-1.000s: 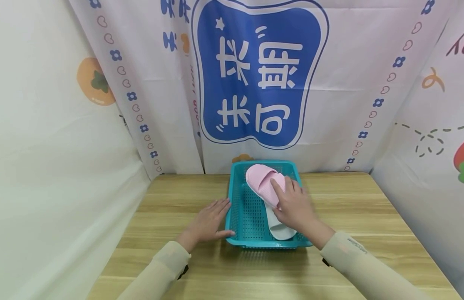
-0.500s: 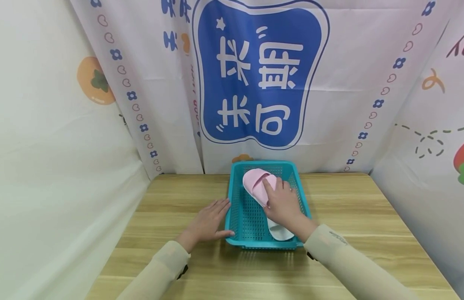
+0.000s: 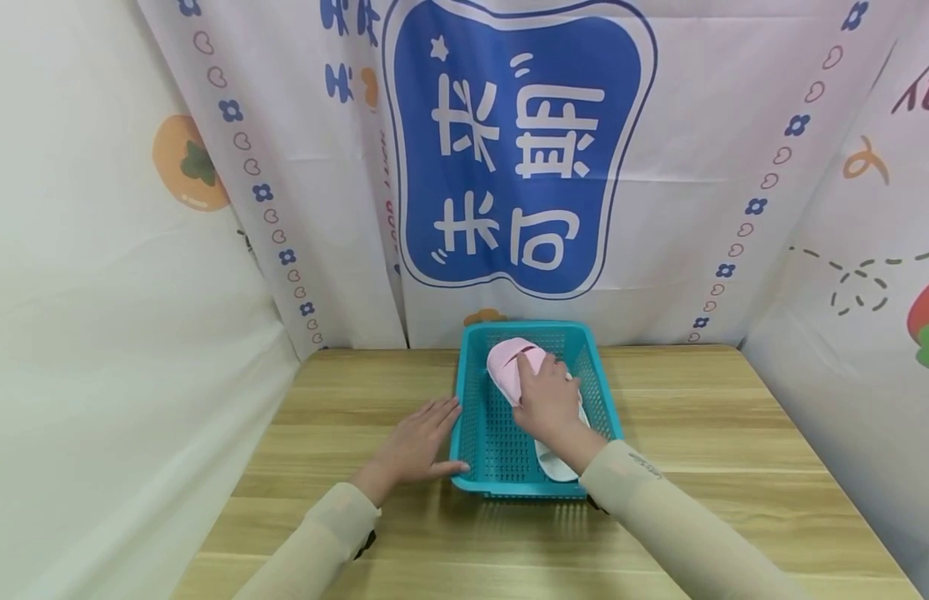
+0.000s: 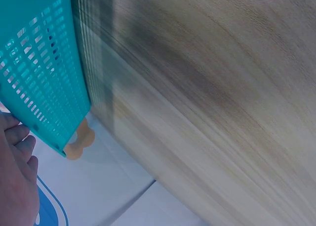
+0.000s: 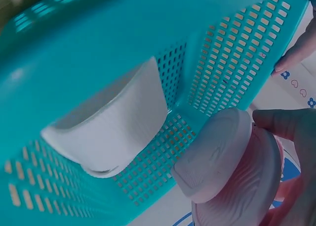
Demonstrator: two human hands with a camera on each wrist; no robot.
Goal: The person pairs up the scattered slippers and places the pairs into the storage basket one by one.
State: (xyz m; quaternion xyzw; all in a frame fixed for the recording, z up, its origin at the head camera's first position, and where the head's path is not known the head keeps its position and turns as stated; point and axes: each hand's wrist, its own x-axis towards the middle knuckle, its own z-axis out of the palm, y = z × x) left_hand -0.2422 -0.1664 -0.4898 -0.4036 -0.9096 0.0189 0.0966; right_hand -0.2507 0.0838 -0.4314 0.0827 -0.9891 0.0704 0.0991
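Observation:
In the head view my right hand [image 3: 548, 407] grips a pink slipper [image 3: 512, 363] over the far part of a teal plastic basket [image 3: 466, 433]. The slipper's toe points to the far left, and my hand covers its heel half. From the right wrist, its wavy-textured sole [image 5: 247, 186] shows, with a pale sole-like piece [image 5: 215, 154] lying against it. A white slipper [image 5: 118, 122] lies in the basket, partly hidden under my right hand and wrist in the head view. My left hand [image 3: 419, 442] rests on the basket's left rim with its fingers extended.
The basket stands on a wooden table [image 3: 374, 392], close to its back edge. Behind it hangs a printed white curtain [image 3: 344, 250] with a large blue sign. More white cloth [image 3: 119, 333] closes off the left side, and the right side likewise.
My right hand has moved left and slightly nearer, and the pink slipper has shifted left and lower with it over the basket. The left hand has stayed at the rim.

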